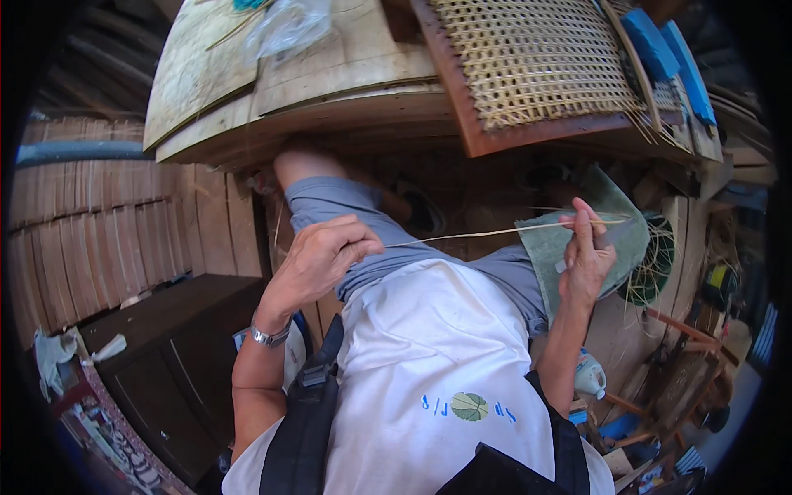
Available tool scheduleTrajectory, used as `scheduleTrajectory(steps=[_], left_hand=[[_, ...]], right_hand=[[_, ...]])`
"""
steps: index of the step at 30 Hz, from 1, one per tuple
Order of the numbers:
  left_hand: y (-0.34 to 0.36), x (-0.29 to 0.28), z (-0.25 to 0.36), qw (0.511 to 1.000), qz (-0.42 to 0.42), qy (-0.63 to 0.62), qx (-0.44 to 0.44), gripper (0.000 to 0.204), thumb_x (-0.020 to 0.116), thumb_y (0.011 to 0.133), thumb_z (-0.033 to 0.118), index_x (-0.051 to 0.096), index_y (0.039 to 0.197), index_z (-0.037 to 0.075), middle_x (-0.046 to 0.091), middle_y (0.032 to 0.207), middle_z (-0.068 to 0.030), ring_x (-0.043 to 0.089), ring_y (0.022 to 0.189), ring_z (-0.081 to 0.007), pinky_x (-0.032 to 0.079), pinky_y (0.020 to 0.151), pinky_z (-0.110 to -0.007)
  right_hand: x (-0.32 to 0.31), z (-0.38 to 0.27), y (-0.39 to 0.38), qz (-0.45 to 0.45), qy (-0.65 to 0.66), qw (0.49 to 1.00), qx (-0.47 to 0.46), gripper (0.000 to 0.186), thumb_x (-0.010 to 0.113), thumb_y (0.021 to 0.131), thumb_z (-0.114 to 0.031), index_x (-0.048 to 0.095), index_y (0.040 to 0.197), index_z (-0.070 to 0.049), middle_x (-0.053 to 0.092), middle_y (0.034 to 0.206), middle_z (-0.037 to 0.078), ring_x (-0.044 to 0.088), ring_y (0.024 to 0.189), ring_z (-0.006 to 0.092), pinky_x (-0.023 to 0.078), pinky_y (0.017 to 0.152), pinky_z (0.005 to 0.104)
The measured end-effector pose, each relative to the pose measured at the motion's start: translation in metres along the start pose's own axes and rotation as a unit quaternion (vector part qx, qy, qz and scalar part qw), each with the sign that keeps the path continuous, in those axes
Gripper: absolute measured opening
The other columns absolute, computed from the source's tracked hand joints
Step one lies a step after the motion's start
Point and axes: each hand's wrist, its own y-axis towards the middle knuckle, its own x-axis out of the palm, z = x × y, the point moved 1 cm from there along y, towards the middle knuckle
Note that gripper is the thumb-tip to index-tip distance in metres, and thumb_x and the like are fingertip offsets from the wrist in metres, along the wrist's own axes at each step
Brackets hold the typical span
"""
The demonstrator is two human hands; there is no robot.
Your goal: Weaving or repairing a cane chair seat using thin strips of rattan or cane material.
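Observation:
Between my two hands a thin, pale cane strand is stretched across, above my lap. My left hand is closed round one end of it, knuckles up. Near the other end, my right hand pinches the strand between thumb and fingers, and a short tip sticks out past them. A green cloth lies over my right thigh, below that hand. Ahead on the workbench rests a wooden frame with a woven cane panel, loose strand ends hanging at its near right corner.
A clear plastic bag lies on the workbench. Blue blocks stand by the panel. Right of my knee is a green container with loose strands. A dark cabinet and stacked wooden slats stand at left.

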Motion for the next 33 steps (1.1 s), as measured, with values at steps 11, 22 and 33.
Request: scheduleTrajectory(steps=[11, 22, 33], left_hand=[[-0.025, -0.02, 0.009, 0.998, 0.044, 0.013, -0.05, 0.016, 0.067, 0.093, 0.016, 0.069, 0.094, 0.0, 0.068, 0.076, -0.006, 0.063, 0.068, -0.0131, 0.049, 0.062, -0.029], [-0.026, -0.027, -0.005, 0.963, -0.138, -0.201, -0.116, 0.03, 0.057, 0.101, 0.023, 0.069, 0.087, -0.001, 0.066, 0.064, -0.0008, 0.055, 0.058, -0.003, 0.041, 0.056, -0.019], [-0.055, -0.067, -0.017, 0.939, -0.079, -0.272, -0.197, 0.028, 0.064, 0.097, 0.023, 0.07, 0.082, 0.001, 0.066, 0.066, -0.0005, 0.055, 0.054, -0.0035, 0.04, 0.052, -0.019]], right_hand=[[0.003, -0.001, 0.004, -0.005, -0.025, 1.0, -0.002, 0.029, 0.066, 0.095, -0.015, 0.066, 0.116, 0.005, 0.07, 0.078, 0.006, 0.032, 0.042, -0.002, 0.02, 0.04, 0.0165], [0.004, -0.003, 0.021, 0.021, -0.138, 0.989, -0.04, 0.029, 0.067, 0.095, -0.016, 0.067, 0.115, 0.005, 0.07, 0.08, 0.006, 0.051, 0.057, 0.0024, 0.037, 0.056, 0.0176], [-0.046, 0.008, 0.064, 0.04, -0.268, 0.955, -0.118, 0.031, 0.064, 0.097, -0.019, 0.067, 0.112, 0.007, 0.07, 0.094, 0.009, 0.063, 0.082, 0.0114, 0.047, 0.086, 0.029]])
